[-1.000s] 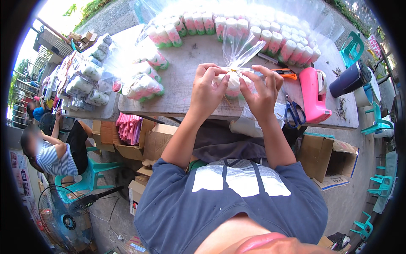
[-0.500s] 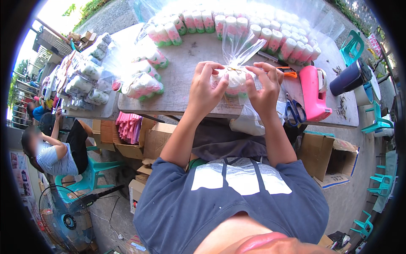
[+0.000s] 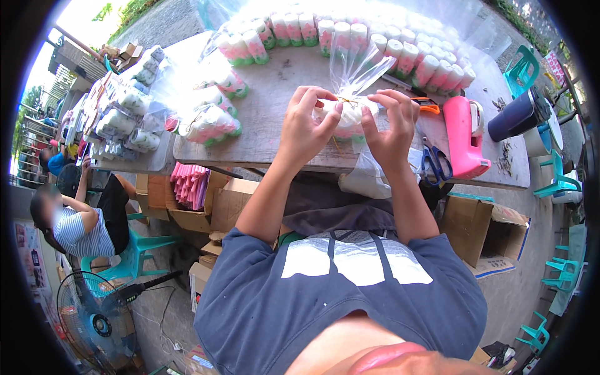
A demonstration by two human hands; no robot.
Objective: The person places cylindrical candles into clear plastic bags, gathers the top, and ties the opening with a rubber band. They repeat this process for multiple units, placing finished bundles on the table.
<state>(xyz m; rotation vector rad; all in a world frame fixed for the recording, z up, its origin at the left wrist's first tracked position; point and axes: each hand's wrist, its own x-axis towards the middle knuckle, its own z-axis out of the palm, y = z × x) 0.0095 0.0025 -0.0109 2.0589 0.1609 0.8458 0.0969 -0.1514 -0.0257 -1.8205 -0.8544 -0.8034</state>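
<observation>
A clear plastic bag (image 3: 340, 130) of white, pink and green rolls stands at the table's near edge. Its gathered top flares upward, and a thin gold tie (image 3: 348, 102) circles the neck. From the left, my left hand (image 3: 307, 122) curls thumb and forefinger in at one side of the tie. Opposite it, my right hand (image 3: 392, 125) is bent the same way at the other side. Both hands appear to pinch the tie's ends, though the fingertips partly cover them. A loose gold strand hangs down the bag's front.
Right of the bag lie an orange cutter (image 3: 426, 106), dark-handled scissors (image 3: 435, 164), a pink tape dispenser (image 3: 464, 139) and a dark tumbler (image 3: 517, 115). Bagged rolls (image 3: 431, 65) line the table's far side; more bags (image 3: 211, 125) stand left. A seated person (image 3: 78, 222) is at far left.
Both hands stay at the tie with only slight finger shifts; the left thumb has risen a little closer to the knot. The bag stays in place.
</observation>
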